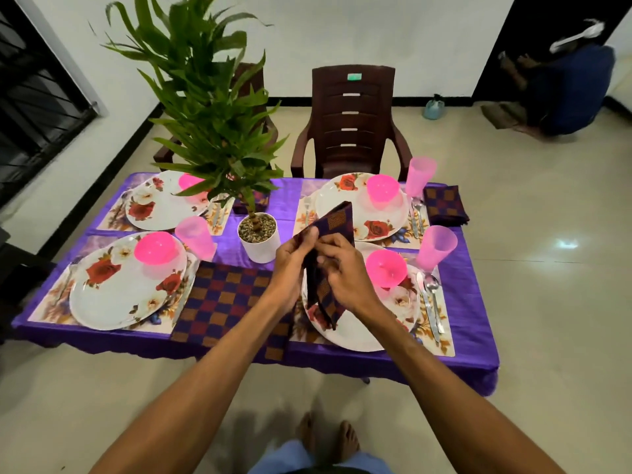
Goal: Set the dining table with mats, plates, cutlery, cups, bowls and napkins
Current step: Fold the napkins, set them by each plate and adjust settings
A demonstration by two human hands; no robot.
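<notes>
Both my hands hold a checked purple-and-orange napkin (333,220) up above the near right plate (345,331). My left hand (297,260) grips its left edge and my right hand (338,265) pinches the folded cloth in the middle. Another checked napkin (225,299) lies flat between the two near plates. A folded napkin (444,204) sits at the far right corner. Each of the near left plate (116,295), far left plate (160,203) and far right plate (345,203) carries a pink bowl, with pink cups (436,249) and cutlery (431,302) beside them.
A potted plant (257,236) stands mid-table on the purple cloth (472,336). Two brown chairs (350,124) face the far side. A person in blue crouches at the back right (567,87). My bare feet (328,439) are on the tiled floor.
</notes>
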